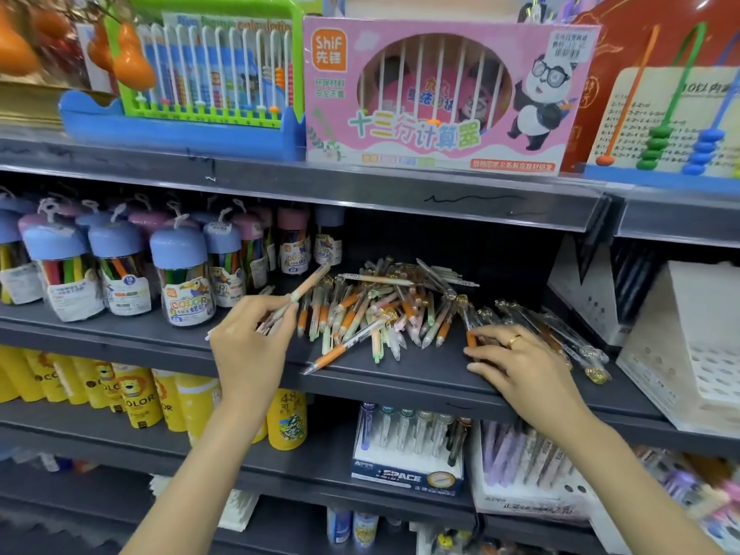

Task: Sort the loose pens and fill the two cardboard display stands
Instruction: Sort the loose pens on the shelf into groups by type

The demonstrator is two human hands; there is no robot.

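Between the two hands, a loose heap of orange, green and pink plastic pens (384,310) lies on the dark grey shelf (400,378). The left hand (250,350), its grip clamped, holds several pens angled upward. The right hand (516,362) lies palm-down, fingertips pinching an orange pen at the heap's right edge.

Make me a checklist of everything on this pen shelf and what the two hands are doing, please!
Surface: dark shelf board, middle tier of a shop rack.
Job's things: pile of loose pens, orange and pale green barrels, tangled; more clear pens to the right. White perforated stand at far right, seemingly empty.
Clutter: blue-capped marker jars on the left.
Grippers: left hand holds a few pens, one pointing up; right hand pinches an orange-tipped pen in the pile.
Cables: nothing seen.
Surroundings: pink abacus box above; yellow tubes and boxed pens below.
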